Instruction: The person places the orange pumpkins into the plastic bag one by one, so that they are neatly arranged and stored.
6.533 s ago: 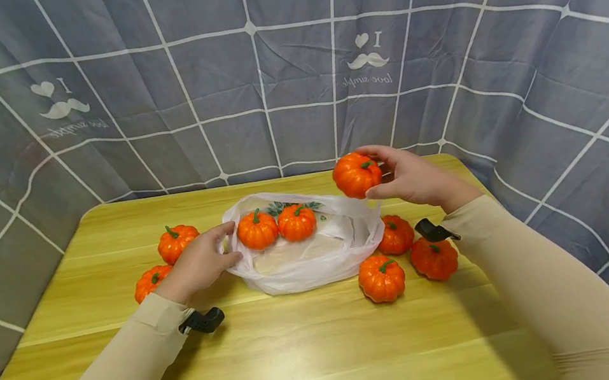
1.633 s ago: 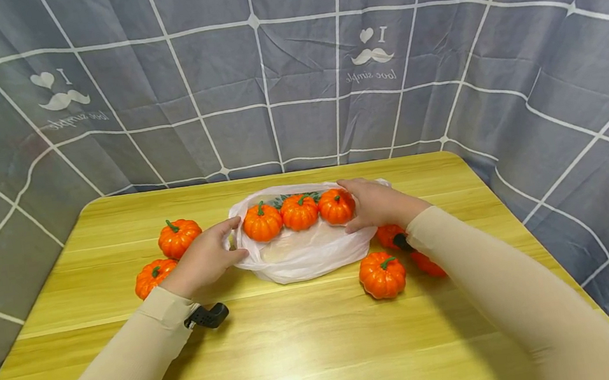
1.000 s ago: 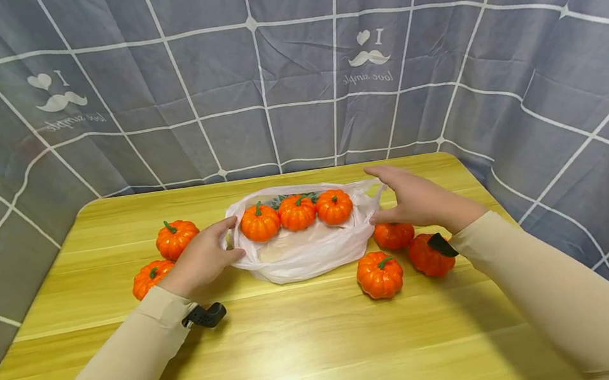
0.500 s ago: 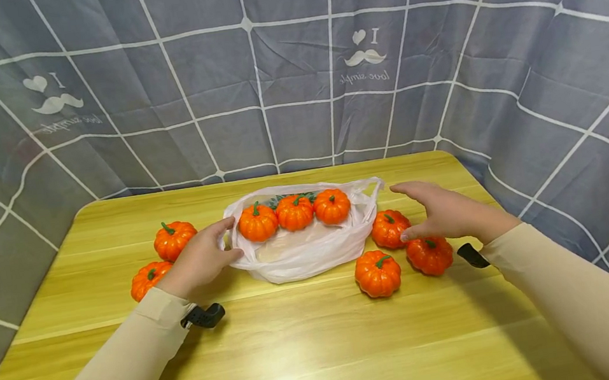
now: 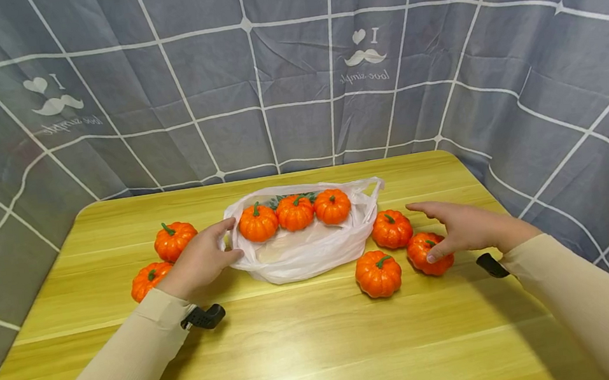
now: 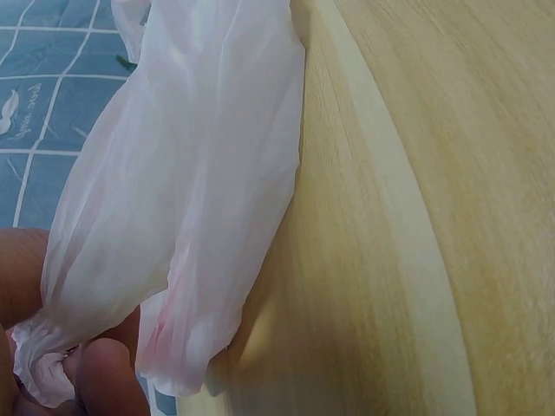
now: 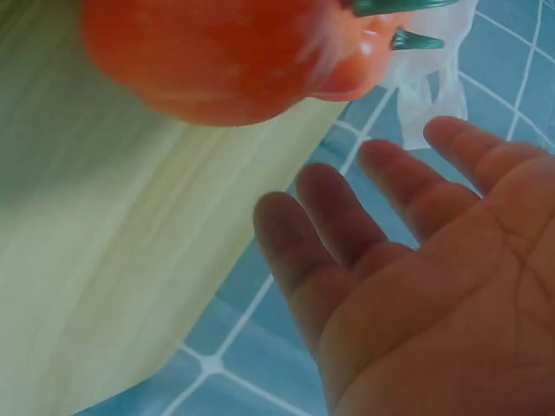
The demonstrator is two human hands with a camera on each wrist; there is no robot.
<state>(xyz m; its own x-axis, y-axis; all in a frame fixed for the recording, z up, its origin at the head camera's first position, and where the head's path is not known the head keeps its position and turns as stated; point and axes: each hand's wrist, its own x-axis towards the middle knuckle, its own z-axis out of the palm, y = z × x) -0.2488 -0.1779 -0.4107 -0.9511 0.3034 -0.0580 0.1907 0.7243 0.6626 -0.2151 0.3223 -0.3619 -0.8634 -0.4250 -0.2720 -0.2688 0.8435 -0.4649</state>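
My left hand [image 5: 204, 261] grips the left edge of a white plastic bag [image 5: 314, 264]; in the left wrist view, fingers [image 6: 108, 374] pinch the bunched plastic [image 6: 208, 130]. Inside the bag's mouth, three small orange pumpkins with green stems sit in a row: left [image 5: 259, 224], middle [image 5: 295, 213] and right [image 5: 332, 207]. My right hand [image 5: 471, 229] holds nothing, its fingers spread, with the thumb overlapping the rightmost loose pumpkin [image 5: 421, 255]. That hand's palm [image 7: 451, 295] shows beside a large, near pumpkin [image 7: 217, 65] in the right wrist view.
Two more loose pumpkins lie right of the bag, one behind [image 5: 392, 228] and one in front [image 5: 378, 274]. Left of the bag are another two, a rear one [image 5: 175, 240] and one partly behind my wrist [image 5: 149, 280]. A grey checked curtain [image 5: 289, 76] surrounds the wooden table [image 5: 303, 357].
My right hand has put a pumpkin into the bag's right side, let go, and moved right and down to the loose pumpkins. The left hand has stayed at the bag's edge.
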